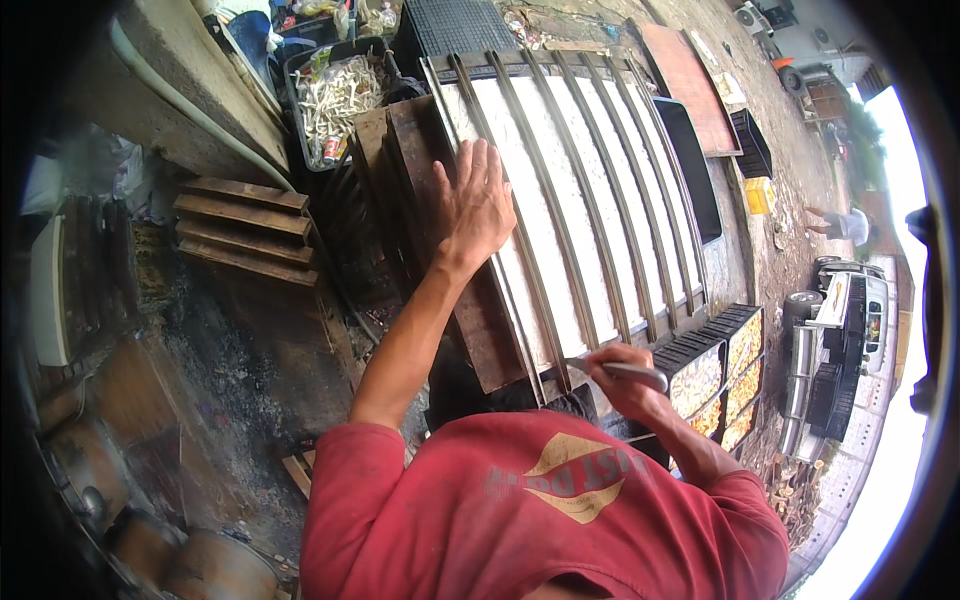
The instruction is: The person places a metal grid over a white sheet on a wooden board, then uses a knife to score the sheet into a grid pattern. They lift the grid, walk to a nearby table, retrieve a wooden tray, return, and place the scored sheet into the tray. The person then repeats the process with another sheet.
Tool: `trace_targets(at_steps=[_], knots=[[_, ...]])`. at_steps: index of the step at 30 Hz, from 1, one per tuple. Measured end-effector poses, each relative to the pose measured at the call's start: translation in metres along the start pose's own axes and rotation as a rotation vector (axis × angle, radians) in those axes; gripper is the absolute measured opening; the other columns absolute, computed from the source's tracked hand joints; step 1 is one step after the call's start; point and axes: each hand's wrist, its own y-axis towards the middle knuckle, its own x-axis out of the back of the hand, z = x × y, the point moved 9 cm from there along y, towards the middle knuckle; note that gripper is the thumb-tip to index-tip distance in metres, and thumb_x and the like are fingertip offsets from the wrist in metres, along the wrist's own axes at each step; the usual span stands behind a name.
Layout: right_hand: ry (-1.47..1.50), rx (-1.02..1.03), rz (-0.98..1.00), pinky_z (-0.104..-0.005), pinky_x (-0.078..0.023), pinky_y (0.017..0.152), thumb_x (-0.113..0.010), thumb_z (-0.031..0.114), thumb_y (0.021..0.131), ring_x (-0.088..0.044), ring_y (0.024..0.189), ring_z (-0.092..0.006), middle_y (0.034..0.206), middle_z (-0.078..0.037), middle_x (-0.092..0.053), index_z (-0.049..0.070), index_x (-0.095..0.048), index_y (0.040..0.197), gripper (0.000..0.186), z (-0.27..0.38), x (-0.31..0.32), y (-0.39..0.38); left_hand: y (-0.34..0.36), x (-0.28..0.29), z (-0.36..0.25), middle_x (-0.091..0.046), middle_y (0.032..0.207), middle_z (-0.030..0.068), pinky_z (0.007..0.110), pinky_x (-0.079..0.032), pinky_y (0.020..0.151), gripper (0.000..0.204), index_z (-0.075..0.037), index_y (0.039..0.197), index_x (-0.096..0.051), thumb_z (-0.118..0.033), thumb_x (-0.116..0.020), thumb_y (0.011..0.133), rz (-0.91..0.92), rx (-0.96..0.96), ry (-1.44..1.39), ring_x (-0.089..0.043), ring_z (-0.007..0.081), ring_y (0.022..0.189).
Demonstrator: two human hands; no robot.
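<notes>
A wide white slab [590, 140] lies in front of me in a frame, with several long metal bars [597, 200] running across it. My left hand [475, 205] rests flat near the slab's left edge, fingers stretched out over a bar and the white surface. At the near edge, my right hand [622, 380] is closed around the grey handle of a knife [640, 375]. The knife's short blade points left, close to the near end of a bar. Whether it touches the slab cannot be made out. Dark wooden boards [405, 150] lie stacked under the slab's left side.
A black crate [296, 110] of pale strips stands at the far left. Wooden slats [245, 228] are stacked left of me. Black trays [708, 385] of orange and yellow pieces sit to the right. Beyond are a yellow container [759, 196], a person [850, 227] and a parked truck [835, 350].
</notes>
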Motion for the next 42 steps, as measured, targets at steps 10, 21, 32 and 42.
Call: trace_targets(at_steps=[10,21,32,42], knots=[[0.047,0.196,-0.483,-0.0353,-0.058,0.080,-0.072,0.016,0.092,-0.077,0.087,-0.0224,0.094,-0.014,-0.078,0.007,-0.078,0.104,0.016,-0.016,0.030,0.410,0.028,-0.013,-0.036,-0.031,0.168,0.0164,0.059,-0.013,0.128,0.069,-0.002,0.160,-0.033,-0.047,-0.039,0.108,0.047,-0.193,0.111,-0.015,0.0328,0.160],[0.035,0.022,-0.202,-0.0312,-0.059,0.060,-0.073,0.006,0.091,-0.072,0.071,-0.0153,0.081,-0.012,-0.073,0.006,-0.068,0.088,0.006,-0.049,0.031,0.038,0.028,-0.028,-0.029,-0.032,0.169,0.0060,0.056,-0.009,0.129,0.071,-0.012,0.161,-0.037,-0.057,-0.039,0.106,0.018,-0.178,0.129,-0.019,0.0281,0.159],[0.109,0.384,-0.547,-0.0335,-0.058,0.075,-0.071,0.012,0.093,-0.075,0.083,-0.0221,0.092,-0.014,-0.077,0.005,-0.077,0.100,0.011,-0.043,0.093,0.376,0.024,-0.012,-0.036,-0.037,0.166,0.0126,0.059,-0.015,0.127,0.070,-0.005,0.156,-0.045,-0.050,-0.053,0.102,-0.006,-0.206,0.050,-0.023,0.0319,0.158],[0.107,0.006,-0.275,-0.0318,-0.061,0.063,-0.074,0.011,0.091,-0.074,0.073,-0.0179,0.082,-0.013,-0.076,0.006,-0.076,0.098,0.009,-0.117,0.071,0.116,0.027,-0.019,-0.035,-0.038,0.166,0.0095,0.056,-0.013,0.129,0.068,-0.011,0.157,-0.044,-0.054,-0.045,0.105,-0.019,-0.218,0.137,-0.022,0.0292,0.158]])
